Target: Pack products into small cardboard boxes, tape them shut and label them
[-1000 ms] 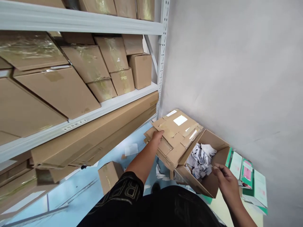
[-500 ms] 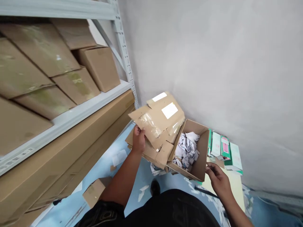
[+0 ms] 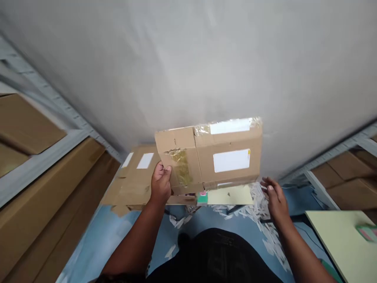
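Note:
A flattened cardboard box (image 3: pixel 206 161) with white labels and shiny tape is held up in front of me. My left hand (image 3: pixel 161 182) grips its left edge, the thumb lying on the front face. Near its lower right corner, apart from the cardboard, is my right hand (image 3: pixel 275 198), fingers spread and holding nothing. More flattened cardboard (image 3: pixel 129 190) with two white labels lies at the left, below and behind the held one. The held sheet covers much of the tabletop (image 3: pixel 229 195) behind it.
Cartons (image 3: pixel 26 122) fill the shelf at left, with long boxes (image 3: pixel 55 212) beneath. At right are a shelf of boxes (image 3: pixel 352 167) and a pale table (image 3: pixel 338 239). Paper scraps (image 3: pixel 271 236) litter the blue floor. A grey wall (image 3: pixel 188 63) rises ahead.
My left hand has lifted the flattened box off the cardboard at left. The view has turned right. My right hand has left the open carton of crumpled paper, which is out of sight.

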`<state>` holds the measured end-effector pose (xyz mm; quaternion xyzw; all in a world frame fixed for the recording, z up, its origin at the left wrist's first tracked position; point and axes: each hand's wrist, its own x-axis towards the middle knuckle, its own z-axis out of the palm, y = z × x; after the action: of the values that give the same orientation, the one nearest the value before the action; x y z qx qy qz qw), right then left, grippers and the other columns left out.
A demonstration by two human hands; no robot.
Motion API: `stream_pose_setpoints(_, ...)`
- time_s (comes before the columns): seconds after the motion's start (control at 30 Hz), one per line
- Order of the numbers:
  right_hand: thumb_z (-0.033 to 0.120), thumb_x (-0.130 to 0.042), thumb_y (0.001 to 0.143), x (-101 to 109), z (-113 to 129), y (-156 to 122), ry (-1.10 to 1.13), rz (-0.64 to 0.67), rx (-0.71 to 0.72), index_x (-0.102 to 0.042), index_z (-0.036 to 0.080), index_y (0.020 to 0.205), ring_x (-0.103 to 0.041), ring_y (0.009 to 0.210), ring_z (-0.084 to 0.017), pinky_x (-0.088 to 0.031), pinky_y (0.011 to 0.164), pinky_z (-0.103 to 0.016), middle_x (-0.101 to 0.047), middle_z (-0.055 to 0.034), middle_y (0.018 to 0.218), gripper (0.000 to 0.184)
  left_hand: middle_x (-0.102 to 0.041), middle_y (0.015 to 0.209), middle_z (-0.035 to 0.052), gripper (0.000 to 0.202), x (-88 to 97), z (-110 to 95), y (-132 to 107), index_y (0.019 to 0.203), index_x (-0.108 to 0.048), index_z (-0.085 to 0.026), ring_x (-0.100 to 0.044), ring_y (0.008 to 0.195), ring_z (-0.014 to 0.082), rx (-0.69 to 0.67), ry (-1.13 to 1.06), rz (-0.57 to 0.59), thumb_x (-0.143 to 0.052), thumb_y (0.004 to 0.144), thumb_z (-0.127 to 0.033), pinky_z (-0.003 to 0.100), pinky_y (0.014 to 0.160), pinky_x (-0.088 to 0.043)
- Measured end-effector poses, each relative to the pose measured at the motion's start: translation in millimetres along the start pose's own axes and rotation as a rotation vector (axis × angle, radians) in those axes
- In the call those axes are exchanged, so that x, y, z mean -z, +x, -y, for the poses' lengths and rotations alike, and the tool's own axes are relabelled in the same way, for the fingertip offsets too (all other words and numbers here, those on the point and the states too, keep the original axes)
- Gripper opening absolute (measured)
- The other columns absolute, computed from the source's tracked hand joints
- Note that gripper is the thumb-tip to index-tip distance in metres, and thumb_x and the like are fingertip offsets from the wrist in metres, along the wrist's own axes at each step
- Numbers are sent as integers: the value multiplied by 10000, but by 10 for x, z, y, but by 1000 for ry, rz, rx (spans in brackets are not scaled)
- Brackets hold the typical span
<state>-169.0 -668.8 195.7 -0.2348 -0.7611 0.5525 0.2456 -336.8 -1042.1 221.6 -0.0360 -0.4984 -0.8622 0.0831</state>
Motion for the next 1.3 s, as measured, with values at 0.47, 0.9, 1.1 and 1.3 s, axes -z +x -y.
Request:
stream_pose_setpoints(0.47,329,-724,731,2912,-641,-479,135,-697,-97,-612,228,972,-621,889,-207,-483,813,-324,-699,1,918,285,-709,1090,64,322,-2956,1843,-1334,1110,-613,-201,-669,1032,222,269,270,859,-708,871,-394,341,931,-510)
stream_pose_setpoints(0.9,360,-755,700,3739,-1112,-941,-39,-986,-263,-556,240,1206,-658,996,-256,-544,851,-366,-716,-57,1092,557,-673,1246,53,507,-5307,3363,-2145,1250,-566,-221,-609,1197,240,681,-70,1347,-678,756,-221,373,1028,-485)
stream_pose_setpoints(1.1,399,-741,704,3780,-1229,-919,-102,-1109,-358,-602,224,1100,-681,975,-272,-555,865,-405,-747,-63,1025,455,-707,1203,47,536,-6080,3711,-2423,1255,-622,-227,-624,1186,274,761,-124,1575,-702,726,-258,415,1046,-489)
stream_pose_setpoints(1.3,434,-743,719,3955,-1538,-1025,-213,-1104,-467,-650,202,1031,-686,983,-290,-553,908,-441,-752,-77,1015,400,-725,1229,77,478,-6439,3935,-2818,1171,-710,-207,-599,1251,324,718,65,1711,-752,717,-349,447,1076,-478)
